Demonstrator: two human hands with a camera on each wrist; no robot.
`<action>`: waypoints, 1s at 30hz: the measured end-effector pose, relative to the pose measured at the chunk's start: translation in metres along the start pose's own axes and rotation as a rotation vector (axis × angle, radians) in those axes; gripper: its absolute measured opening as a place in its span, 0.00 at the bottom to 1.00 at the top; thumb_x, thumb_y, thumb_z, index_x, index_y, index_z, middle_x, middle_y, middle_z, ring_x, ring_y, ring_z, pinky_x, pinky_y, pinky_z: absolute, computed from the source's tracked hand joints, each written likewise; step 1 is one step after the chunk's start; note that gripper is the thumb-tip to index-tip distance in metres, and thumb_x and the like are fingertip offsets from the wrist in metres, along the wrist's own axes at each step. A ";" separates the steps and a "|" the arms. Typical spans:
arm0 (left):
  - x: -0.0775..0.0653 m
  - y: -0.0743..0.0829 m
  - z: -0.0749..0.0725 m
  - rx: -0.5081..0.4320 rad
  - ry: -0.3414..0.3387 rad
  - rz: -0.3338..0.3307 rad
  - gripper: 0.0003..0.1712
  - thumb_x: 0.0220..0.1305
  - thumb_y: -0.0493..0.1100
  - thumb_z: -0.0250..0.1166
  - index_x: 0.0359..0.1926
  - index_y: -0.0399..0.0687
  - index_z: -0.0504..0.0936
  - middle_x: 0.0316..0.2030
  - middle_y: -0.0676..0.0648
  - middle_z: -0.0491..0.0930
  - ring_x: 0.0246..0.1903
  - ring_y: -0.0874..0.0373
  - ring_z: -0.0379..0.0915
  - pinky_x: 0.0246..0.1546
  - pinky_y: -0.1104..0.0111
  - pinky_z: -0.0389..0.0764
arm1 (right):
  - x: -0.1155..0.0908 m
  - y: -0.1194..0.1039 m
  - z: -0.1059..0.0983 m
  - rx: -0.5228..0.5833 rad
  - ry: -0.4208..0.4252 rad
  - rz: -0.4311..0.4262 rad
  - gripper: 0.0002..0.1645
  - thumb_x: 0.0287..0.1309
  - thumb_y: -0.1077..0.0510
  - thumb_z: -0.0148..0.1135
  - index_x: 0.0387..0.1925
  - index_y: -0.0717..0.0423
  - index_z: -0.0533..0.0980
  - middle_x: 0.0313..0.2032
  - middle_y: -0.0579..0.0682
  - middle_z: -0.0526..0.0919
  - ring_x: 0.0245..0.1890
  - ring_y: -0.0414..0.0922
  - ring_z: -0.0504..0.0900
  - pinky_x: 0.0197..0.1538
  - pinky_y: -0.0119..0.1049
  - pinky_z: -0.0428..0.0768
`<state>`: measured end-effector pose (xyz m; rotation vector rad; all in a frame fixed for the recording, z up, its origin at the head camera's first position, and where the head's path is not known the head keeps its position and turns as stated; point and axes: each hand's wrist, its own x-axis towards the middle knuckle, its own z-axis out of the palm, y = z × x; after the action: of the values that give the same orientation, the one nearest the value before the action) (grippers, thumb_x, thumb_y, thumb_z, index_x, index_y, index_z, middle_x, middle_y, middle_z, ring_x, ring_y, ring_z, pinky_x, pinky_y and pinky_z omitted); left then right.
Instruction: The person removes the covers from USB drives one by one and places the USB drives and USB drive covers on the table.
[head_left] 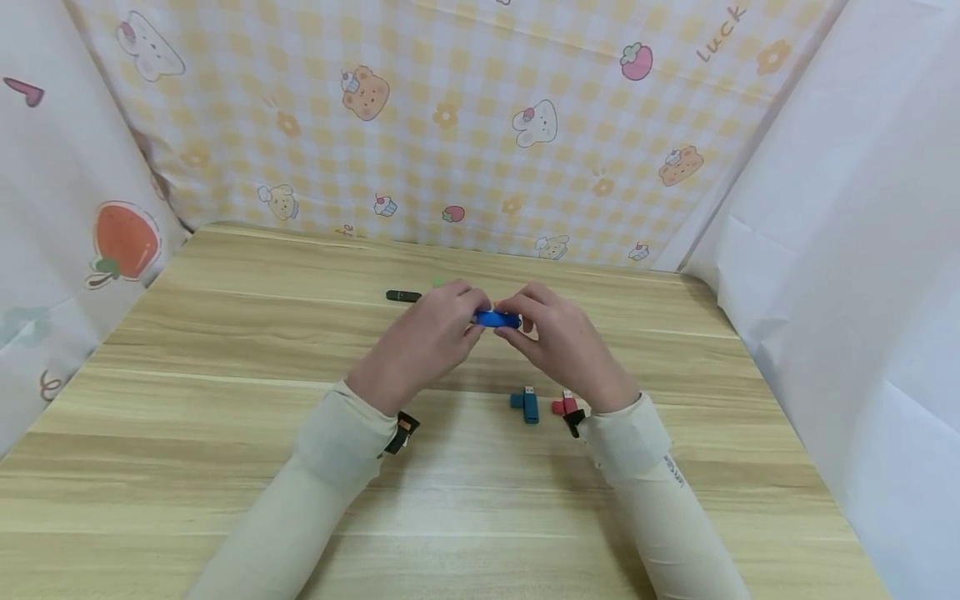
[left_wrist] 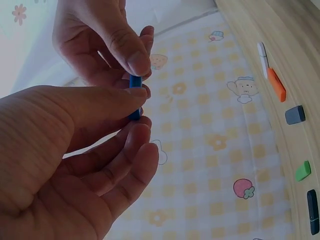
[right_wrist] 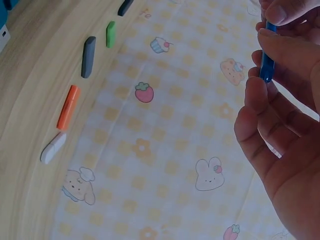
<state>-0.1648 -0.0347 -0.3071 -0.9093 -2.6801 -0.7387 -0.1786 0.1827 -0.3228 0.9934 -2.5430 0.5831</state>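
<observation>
Both hands meet over the table around a blue USB stick (head_left: 497,319). At one end my left hand (head_left: 438,325) pinches it between thumb and fingers; at the other my right hand (head_left: 562,337) does the same. The left wrist view shows the left thumb pressed along the stick's side, with the right thumb just above it. From the right wrist, the rounded blue end (right_wrist: 267,70) sticks out between the right thumb and fingers. The fingers cover much of the stick. Closer to me on the table lie a teal USB stick (head_left: 531,407) and a red USB stick (head_left: 569,404), their metal plugs showing.
Along the table's far side lie a black stick (head_left: 403,296), a green stick (right_wrist: 111,34), a grey stick (right_wrist: 88,56), an orange stick (right_wrist: 68,106) and a white stick (right_wrist: 53,148). A patterned curtain (head_left: 450,150) hangs behind the table.
</observation>
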 end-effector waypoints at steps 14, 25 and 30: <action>0.000 -0.002 0.003 0.066 0.027 0.089 0.10 0.72 0.37 0.72 0.50 0.34 0.89 0.44 0.41 0.86 0.43 0.51 0.84 0.48 0.66 0.90 | 0.000 0.003 -0.002 0.025 0.012 -0.060 0.13 0.63 0.60 0.79 0.48 0.60 0.89 0.42 0.53 0.87 0.34 0.46 0.85 0.39 0.34 0.87; 0.001 -0.002 0.003 0.029 0.026 0.060 0.11 0.73 0.39 0.71 0.50 0.35 0.89 0.46 0.41 0.87 0.43 0.52 0.85 0.49 0.66 0.90 | -0.001 0.005 -0.004 -0.006 0.026 -0.057 0.14 0.61 0.60 0.80 0.47 0.59 0.89 0.40 0.52 0.86 0.32 0.44 0.84 0.37 0.34 0.86; 0.001 -0.001 0.003 0.013 0.030 0.039 0.11 0.74 0.39 0.71 0.50 0.35 0.89 0.46 0.41 0.87 0.43 0.51 0.85 0.48 0.65 0.90 | -0.001 0.005 -0.005 -0.006 0.029 -0.056 0.14 0.61 0.60 0.80 0.48 0.58 0.89 0.38 0.51 0.85 0.32 0.45 0.84 0.35 0.34 0.85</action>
<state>-0.1662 -0.0339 -0.3097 -0.9367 -2.6310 -0.7205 -0.1801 0.1888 -0.3204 1.0430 -2.4820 0.5701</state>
